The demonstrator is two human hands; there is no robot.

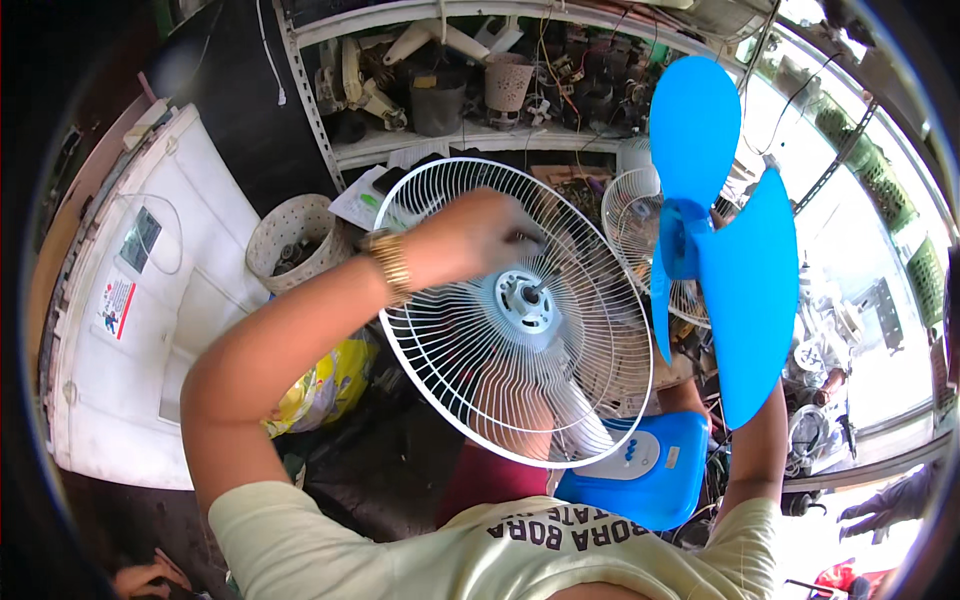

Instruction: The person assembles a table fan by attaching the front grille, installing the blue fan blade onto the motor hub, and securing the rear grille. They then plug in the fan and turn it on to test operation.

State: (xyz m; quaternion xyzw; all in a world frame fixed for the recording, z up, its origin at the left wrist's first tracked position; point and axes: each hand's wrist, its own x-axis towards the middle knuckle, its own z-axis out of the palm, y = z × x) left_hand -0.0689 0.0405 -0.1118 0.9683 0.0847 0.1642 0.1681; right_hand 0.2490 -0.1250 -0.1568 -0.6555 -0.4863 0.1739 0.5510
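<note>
A standing fan with a white wire rear guard tilts up in front of me. At its middle is the motor hub, with a thin shaft sticking out. My left hand, blurred by motion, is closed just above the shaft; something small and dark shows at its fingertips, too smeared to name. Up on the right, my right arm raises a blue fan blade clear of the guard. The blade hides my right hand. Below the guard stands the blue fan base with a white control panel.
Shelves behind hold buckets and fan parts. A perforated bin and a yellow plastic bag lie left, beside a white cabinet. Another fan guard stands behind the blade. Loose parts crowd the right-hand shelf.
</note>
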